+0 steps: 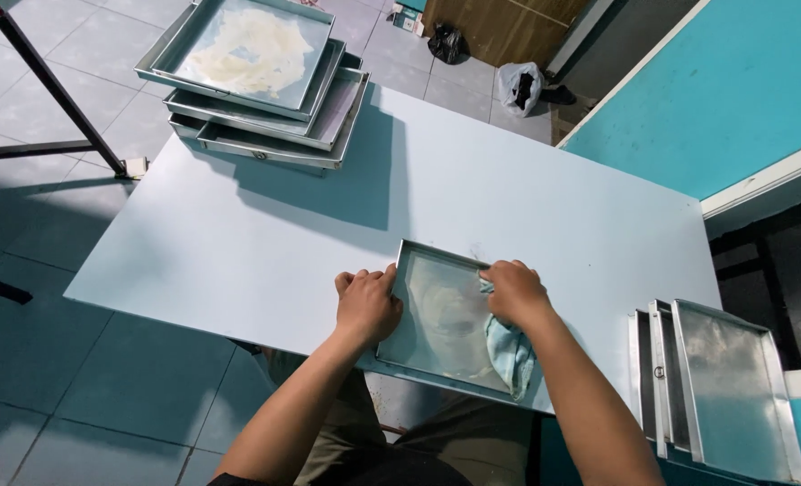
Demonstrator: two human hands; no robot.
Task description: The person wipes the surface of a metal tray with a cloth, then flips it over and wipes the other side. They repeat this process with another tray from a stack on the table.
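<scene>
A small food workshop: stacked metal baking trays (255,81), pale worktable (472,193), tiled floor (49,63), turquoise wall (724,90)

Square metal tray (436,315), shallow, lying flat at near table edge, inside smeared with pale residue, left rim gripped. Light blue cloth (511,353), crumpled, pressed on tray's right side, trailing toward its near corner.

Both forearms are bare to past the elbow, with no sleeves, watch or rings showing; the left hand (367,304) and right hand (514,292) are ungloved, above olive-khaki trousers
</scene>
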